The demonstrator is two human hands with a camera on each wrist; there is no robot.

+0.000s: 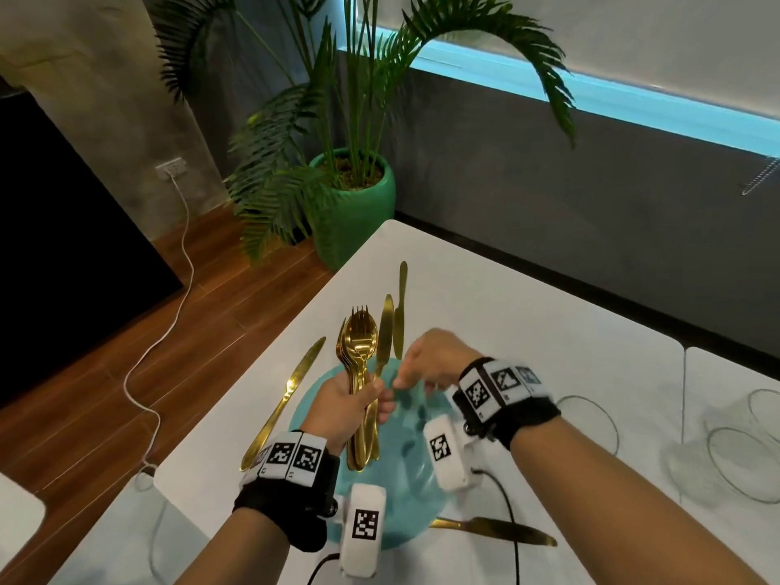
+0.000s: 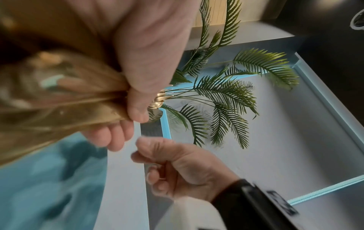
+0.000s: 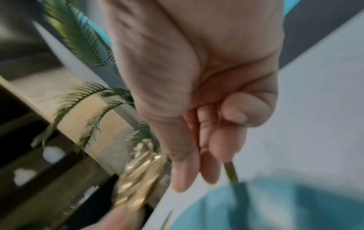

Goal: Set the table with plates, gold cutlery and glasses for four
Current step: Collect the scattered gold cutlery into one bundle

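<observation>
My left hand [image 1: 350,403] grips an upright bundle of gold spoons and forks [image 1: 358,344] above a teal glass plate [image 1: 405,496]. In the left wrist view the thumb [image 2: 141,93] clamps the blurred handles [image 2: 59,101]. My right hand [image 1: 426,361] hovers just right of the bundle with curled fingers, thumb near index. Two gold knives [image 1: 386,327] [image 1: 401,297] point away beyond the plate. In the right wrist view a gold handle [image 3: 231,172] shows at my fingertips [image 3: 208,171]; whether they hold it is unclear.
One gold knife [image 1: 287,399] lies left of the plate, another [image 1: 498,532] at its near right. Clear glassware [image 1: 591,415] [image 1: 738,458] stands on the white table [image 1: 506,297] to the right. A potted palm [image 1: 358,204] and a floor cable [image 1: 169,331] are off the far-left corner.
</observation>
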